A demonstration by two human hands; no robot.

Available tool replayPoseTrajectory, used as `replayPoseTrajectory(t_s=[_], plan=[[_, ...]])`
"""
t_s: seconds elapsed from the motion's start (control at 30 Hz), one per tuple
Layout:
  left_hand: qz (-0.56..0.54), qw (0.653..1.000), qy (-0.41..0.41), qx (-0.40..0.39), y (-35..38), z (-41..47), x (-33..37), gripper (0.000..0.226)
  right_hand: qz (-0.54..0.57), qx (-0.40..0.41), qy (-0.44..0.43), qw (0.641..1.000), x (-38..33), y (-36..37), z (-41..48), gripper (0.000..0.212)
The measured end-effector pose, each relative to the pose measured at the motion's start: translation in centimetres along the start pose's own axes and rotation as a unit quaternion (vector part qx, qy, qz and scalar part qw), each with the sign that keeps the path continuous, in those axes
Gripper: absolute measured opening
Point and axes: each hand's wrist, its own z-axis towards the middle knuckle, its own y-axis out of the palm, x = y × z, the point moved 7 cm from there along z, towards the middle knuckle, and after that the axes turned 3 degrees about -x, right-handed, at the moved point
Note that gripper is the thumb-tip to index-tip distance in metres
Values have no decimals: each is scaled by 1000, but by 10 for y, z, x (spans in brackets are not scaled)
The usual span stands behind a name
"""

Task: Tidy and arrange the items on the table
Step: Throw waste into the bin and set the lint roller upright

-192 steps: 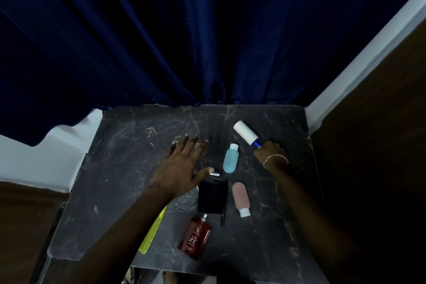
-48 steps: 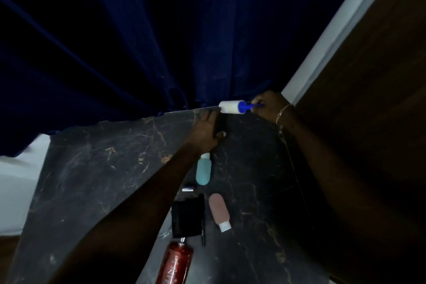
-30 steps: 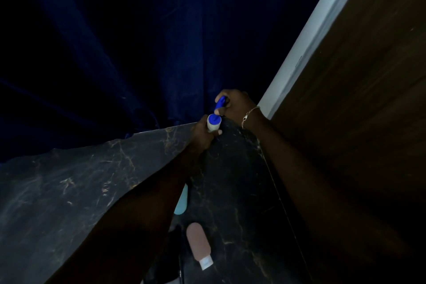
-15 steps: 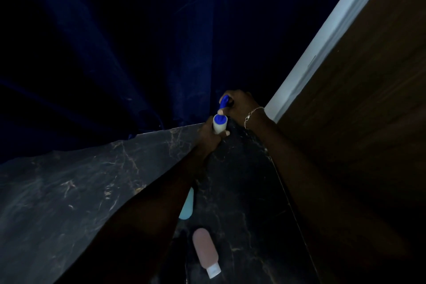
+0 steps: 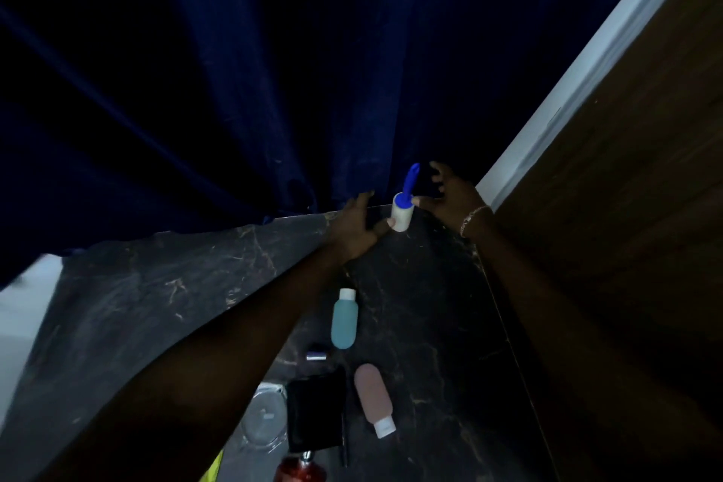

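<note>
White lint roller [image 5: 401, 214] stands upright (far corner); left hand [image 5: 354, 229] seemingly steadies it, right hand [image 5: 450, 196] spread.

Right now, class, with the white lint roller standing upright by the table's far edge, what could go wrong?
1. The white lint roller with a blue handle stands on end near the dark marble table's far edge; it may topple or roll off.
2. The left hand's thumb touches it and the open right hand is close, so either could knock it over.
</note>
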Motion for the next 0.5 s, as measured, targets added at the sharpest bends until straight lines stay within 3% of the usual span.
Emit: replayPoseTrajectory(t_s=[0.17,0.27,0.4,0.5], plan=[[174,982,62,28,-35,-63,4,81,-68,51,-26,996,-8,2,-46,93],[238,966,91,51,-47,-110,5,83,-130,86,-84,984,-31,11,-87,90],[299,950,69,59,-53,-172,-10,85,-168,113,-150,968,-60,37,-148,87],[334,939,56,58,-46,-213,-25,82,-150,85,-183,968,-71,72,-185,82]])
